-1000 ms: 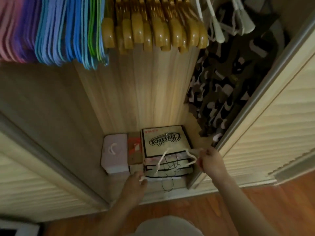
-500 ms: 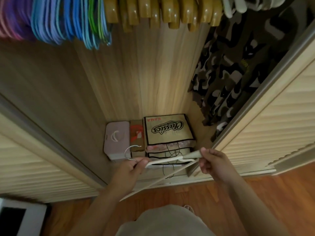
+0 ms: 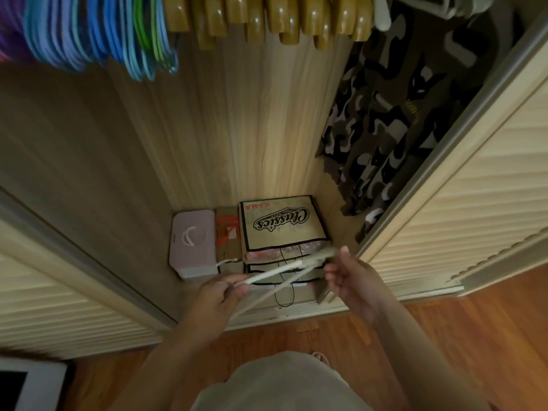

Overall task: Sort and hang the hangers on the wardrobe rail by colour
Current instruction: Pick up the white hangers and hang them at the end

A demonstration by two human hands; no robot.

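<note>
Head view looks down on a white hanger (image 3: 275, 269) held between both hands in front of the open wardrobe. The left hand (image 3: 216, 295) pinches the near end of its upper bar between thumb and fingertips, fingers curled round it. The far end of the hanger, blurred, lies at the fingertips of the right hand (image 3: 350, 277), whose fingers look loosely spread; whether they actually grip it cannot be told. The hanger runs slantwise from the left hand up towards the right one, its lower bar dropping back below the left hand.

Just beyond the hands, on the wardrobe floor, stands a beige bag (image 3: 281, 223) printed with the word "Classics" in a black badge and red letters reading "KANA", both upside down from this side. Left of it sit a brown cardboard box (image 3: 226, 232) and a pale pink case (image 3: 192, 241).

High above the hands hang blue and green hangers (image 3: 98, 31), wooden hangers (image 3: 267, 19) and more white hangers (image 3: 415, 4). A camouflage garment (image 3: 394, 114) hangs above the right hand.
</note>
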